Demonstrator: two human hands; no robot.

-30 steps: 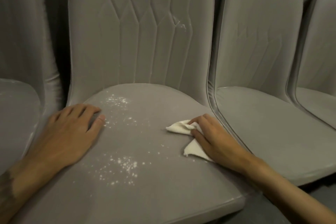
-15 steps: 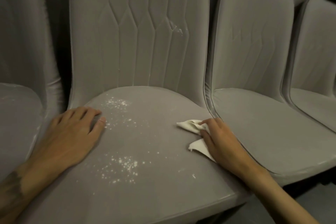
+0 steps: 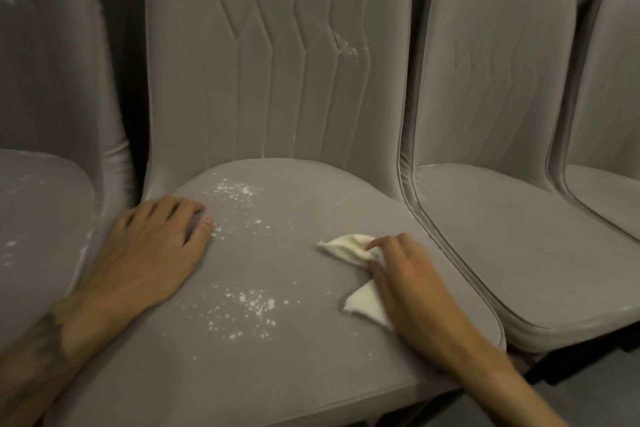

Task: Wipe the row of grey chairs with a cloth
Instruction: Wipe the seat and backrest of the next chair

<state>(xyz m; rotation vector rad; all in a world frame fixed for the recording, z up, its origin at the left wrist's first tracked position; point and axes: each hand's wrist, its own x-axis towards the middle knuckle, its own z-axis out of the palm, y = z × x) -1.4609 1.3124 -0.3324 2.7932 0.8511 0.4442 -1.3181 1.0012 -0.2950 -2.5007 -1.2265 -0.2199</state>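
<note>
4 grey upholstered chairs stand side by side, seats almost touching. The middle chair [image 3: 277,357] fills most of the view; its back has stitched vertical lines and a small white mark near the upper right. On its seat lie 2 main patches of white powder [image 3: 249,308], 1 near the back and 1 near the front, with some specks between.

The left hand [image 3: 149,253] rests palm down on the left part of this seat, fingers straight and relaxed, holding nothing. The right hand [image 3: 412,291] is on the right part of the seat and holds the white cloth [image 3: 346,248] against the fabric, fingers bent on it. The cloth is crumpled and apart from the powder.

The left chair [image 3: 34,236] has pale smears on its seat. The right chair [image 3: 519,253] looks plain grey, and beyond it is the last chair [image 3: 609,114]. A dark floor [image 3: 595,388] shows at the lower right.
</note>
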